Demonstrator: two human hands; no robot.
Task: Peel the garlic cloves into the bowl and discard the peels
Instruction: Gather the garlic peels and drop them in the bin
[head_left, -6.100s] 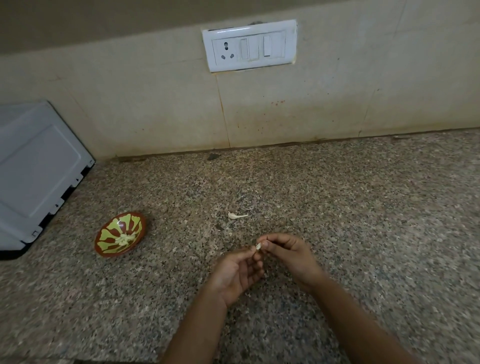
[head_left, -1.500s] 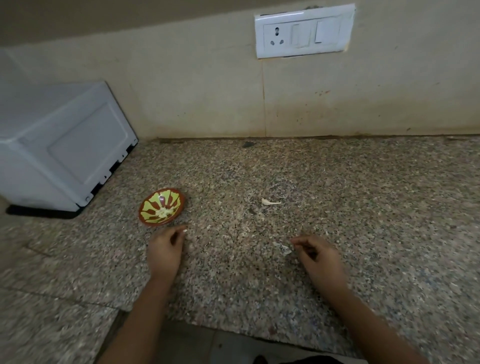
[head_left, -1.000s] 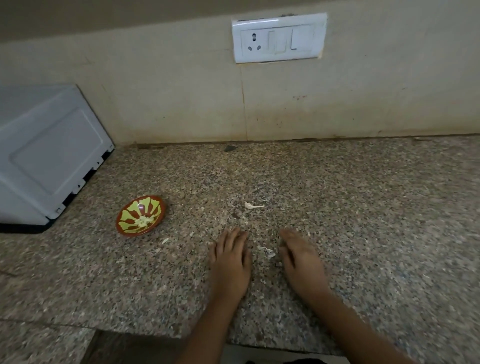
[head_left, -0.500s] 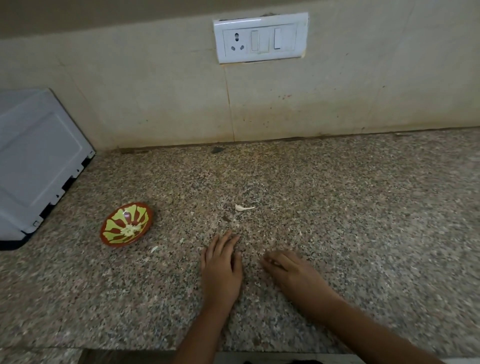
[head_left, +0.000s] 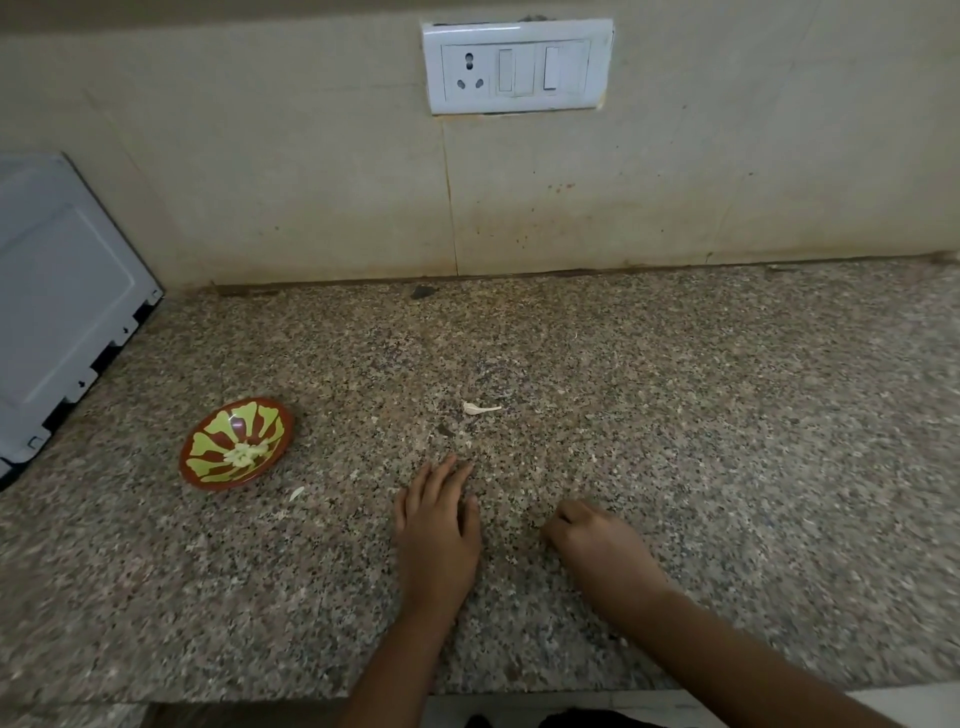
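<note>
A small brown bowl with a green pattern sits at the left of the granite counter and holds peeled garlic cloves in its middle. My left hand lies flat on the counter with straight fingers, right of the bowl. My right hand rests beside it with fingers curled under, closed over the spot where small peel bits lay; those bits are hidden. One white garlic peel lies beyond both hands. A smaller peel scrap lies just right of the bowl.
A white appliance stands at the far left against the wall. A switch-and-socket plate is on the tiled wall. The counter's front edge runs under my forearms.
My left hand left the bowl and came back to lie flat at the centre. My right hand's fingers closed over the peel bits between the hands and drew back toward me.
</note>
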